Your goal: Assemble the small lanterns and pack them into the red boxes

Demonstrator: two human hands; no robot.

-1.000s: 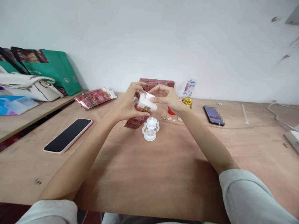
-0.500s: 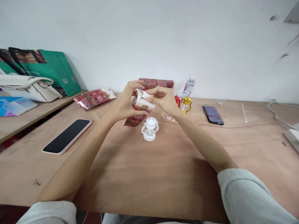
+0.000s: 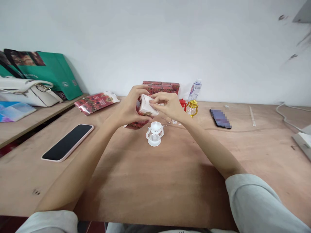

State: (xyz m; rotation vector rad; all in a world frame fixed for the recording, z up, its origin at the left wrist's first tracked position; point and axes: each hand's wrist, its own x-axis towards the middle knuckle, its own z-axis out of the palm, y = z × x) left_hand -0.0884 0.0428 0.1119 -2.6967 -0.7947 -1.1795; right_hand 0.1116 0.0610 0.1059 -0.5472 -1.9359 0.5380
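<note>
A small printed cardboard box (image 3: 146, 106) with a white end towards me is held up over the table. My left hand (image 3: 128, 108) wraps round its left side, thumb below and fingers above. My right hand (image 3: 169, 104) has its thumb and fingertips on the white end flap, which lies flat across the opening. Just below stands a small white lantern (image 3: 155, 134) with a clear middle. Flat red printed card (image 3: 137, 125) lies under the box, partly hidden. Behind my right wrist are a gold lantern (image 3: 192, 108) and a partly covered red lantern (image 3: 182, 103).
Several red boxes (image 3: 167, 87) are stacked against the wall, beside a leaning bottle (image 3: 195, 89). Red printed packaging (image 3: 96, 102) and a pink-edged phone (image 3: 68, 142) lie left; a dark phone (image 3: 220, 118) lies right. A white handbag (image 3: 31, 92) sits on the side shelf.
The white flap, raised and curved before, now lies down over the box end. My right fingers moved slightly with it. The whole view shifted a little.
</note>
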